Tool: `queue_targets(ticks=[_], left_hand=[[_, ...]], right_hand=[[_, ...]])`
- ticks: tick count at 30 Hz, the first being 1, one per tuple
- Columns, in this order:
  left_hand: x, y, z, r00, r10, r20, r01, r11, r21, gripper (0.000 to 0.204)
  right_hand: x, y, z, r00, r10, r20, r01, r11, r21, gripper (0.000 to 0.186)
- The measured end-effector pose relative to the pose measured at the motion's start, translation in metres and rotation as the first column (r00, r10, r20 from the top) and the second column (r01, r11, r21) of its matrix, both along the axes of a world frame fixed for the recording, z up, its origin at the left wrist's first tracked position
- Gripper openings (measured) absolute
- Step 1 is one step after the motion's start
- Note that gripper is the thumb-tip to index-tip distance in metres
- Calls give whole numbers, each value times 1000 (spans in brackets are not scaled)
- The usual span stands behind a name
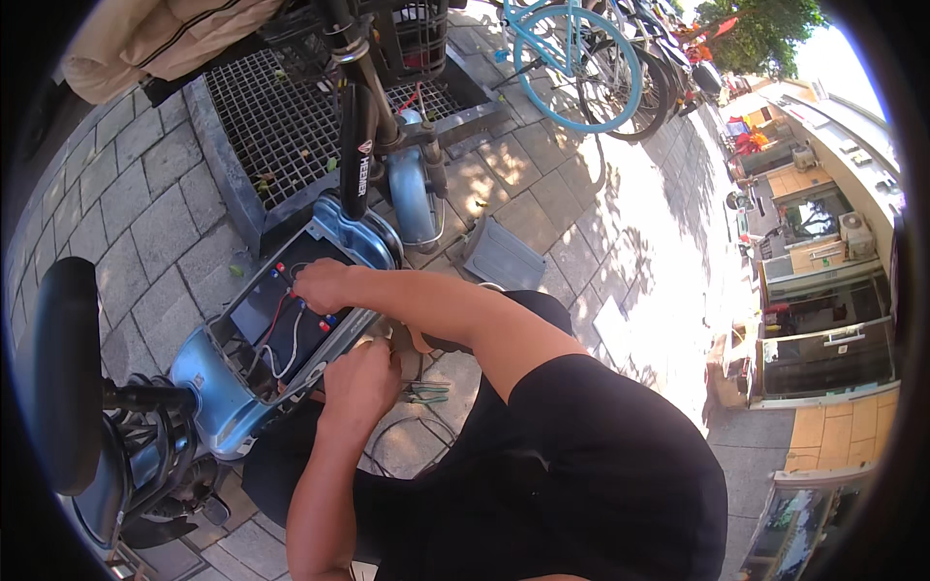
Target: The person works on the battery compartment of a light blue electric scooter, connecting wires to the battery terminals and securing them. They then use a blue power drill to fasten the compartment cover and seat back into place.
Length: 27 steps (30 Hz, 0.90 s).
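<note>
A blue electric scooter stands on my left with its floor compartment uncovered. Inside lies a dark battery pack with red and blue terminals. A red wire and a pale grey wire run across it. My right hand reaches into the compartment, its fingers pinched together at the wire ends by a terminal. My left hand is curled into a fist by the compartment's near edge; whatever it grips is hidden. Beside it, on the ground, lies a green-handled tool that looks like pliers.
A grey plastic cover rests on the paving beyond my right arm. Dark cable loops on the ground near my legs. A metal grate with a raised frame lies behind the scooter. A light-blue bicycle stands farther off.
</note>
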<state>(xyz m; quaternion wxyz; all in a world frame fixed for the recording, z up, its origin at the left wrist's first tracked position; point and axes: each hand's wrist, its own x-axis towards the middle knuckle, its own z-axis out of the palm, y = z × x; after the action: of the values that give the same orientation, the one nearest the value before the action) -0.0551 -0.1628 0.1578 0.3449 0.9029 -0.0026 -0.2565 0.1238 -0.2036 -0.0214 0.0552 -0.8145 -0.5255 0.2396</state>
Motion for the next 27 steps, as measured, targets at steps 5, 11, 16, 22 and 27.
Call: queue_targets(ticks=[5, 11, 16, 22, 27], left_hand=[[-30, 22, -4, 993, -113, 21, 113, 993, -10, 29], [-25, -4, -3, 982, -182, 50, 183, 983, -12, 28], [-32, 3, -16, 968, -232, 97, 234, 972, -13, 25], [-24, 4, -22, 954, -286, 91, 289, 957, -20, 19], [-35, 0, -38, 949, -243, 202, 247, 969, 2, 13]], right_hand=[[-3, -10, 1, 989, -112, -100, 118, 991, 57, 31], [-9, -15, -11, 997, -70, -44, 74, 992, 104, 39], [-7, -5, 12, 987, -103, -125, 103, 995, -12, 44], [4, -11, 14, 995, -23, -100, 29, 998, 57, 30], [5, -10, 10, 987, -32, -156, 47, 995, 91, 27]])
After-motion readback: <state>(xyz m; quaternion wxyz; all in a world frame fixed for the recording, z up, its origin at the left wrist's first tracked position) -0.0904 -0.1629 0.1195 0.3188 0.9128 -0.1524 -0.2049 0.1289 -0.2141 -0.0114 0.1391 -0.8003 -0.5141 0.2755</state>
